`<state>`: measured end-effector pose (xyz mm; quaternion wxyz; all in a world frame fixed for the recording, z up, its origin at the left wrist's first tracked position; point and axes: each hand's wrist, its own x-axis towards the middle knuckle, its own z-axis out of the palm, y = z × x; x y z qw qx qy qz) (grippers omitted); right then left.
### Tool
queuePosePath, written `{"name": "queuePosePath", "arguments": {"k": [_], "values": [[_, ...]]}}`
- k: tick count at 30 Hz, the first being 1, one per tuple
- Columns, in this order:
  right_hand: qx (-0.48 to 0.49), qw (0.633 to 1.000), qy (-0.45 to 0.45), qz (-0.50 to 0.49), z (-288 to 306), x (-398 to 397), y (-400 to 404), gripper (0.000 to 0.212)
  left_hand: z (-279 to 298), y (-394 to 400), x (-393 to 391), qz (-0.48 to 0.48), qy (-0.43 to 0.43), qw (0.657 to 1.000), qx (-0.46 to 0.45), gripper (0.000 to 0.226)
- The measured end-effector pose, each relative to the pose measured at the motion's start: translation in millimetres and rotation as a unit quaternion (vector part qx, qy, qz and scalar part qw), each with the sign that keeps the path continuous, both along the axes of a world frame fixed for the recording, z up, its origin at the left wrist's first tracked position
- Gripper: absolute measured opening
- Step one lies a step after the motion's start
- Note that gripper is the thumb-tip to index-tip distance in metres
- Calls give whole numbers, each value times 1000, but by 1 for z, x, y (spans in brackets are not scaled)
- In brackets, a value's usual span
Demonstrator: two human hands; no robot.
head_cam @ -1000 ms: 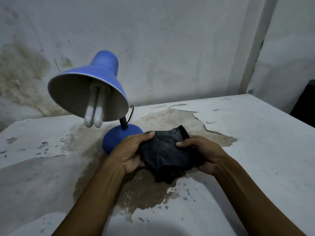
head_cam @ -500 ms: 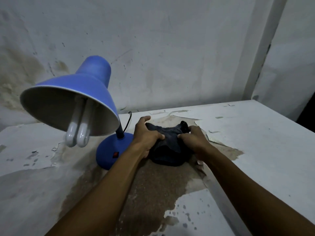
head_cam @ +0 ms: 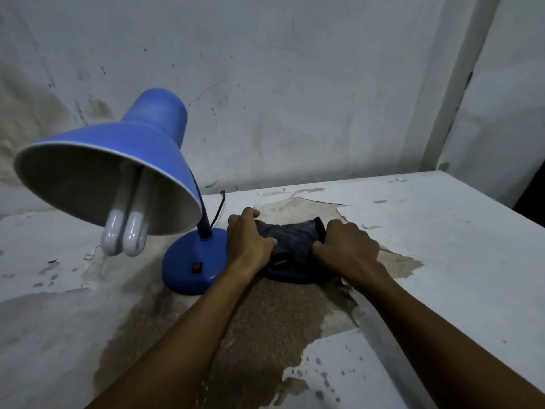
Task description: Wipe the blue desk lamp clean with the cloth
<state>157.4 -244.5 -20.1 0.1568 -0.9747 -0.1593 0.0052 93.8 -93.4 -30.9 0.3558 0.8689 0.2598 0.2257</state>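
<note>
The blue desk lamp [head_cam: 138,143] stands at the left of the table, its shade tilted toward me with a white twin-tube bulb [head_cam: 125,231] hanging out. Its round blue base [head_cam: 194,261] carries a red switch. A dark crumpled cloth [head_cam: 290,246] lies on the table just right of the base. My left hand [head_cam: 247,237] grips the cloth's left side, close beside the base. My right hand [head_cam: 348,246] grips its right side. Both hands press the cloth down on the tabletop.
The white table [head_cam: 442,246] has peeling paint and a large bare brown patch [head_cam: 265,335] under my forearms. A black cord [head_cam: 219,208] runs from the lamp toward the stained wall [head_cam: 295,98] right behind. The table's right edge drops off at far right.
Both hands carried the cloth away from me and set it down on the table beside the lamp base. The view has shifted closer to the lamp.
</note>
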Motion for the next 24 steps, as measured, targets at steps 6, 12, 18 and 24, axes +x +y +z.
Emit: {"name": "queuePosePath", "arguments": {"k": [6,12,18,24], "values": [[-6,984,-120,135,-7,0,7,52,2,-8,-19,-133,-32,975,177,21],[-99,975,5,200,-34,-5,5,61,-8,-6,-41,-193,118,946,233,28],[-54,984,30,170,-34,-16,7,63,-3,-9,-60,-228,129,949,177,43],[107,982,26,156,-31,-39,5,66,28,-8,-118,-203,34,979,5,41]]}}
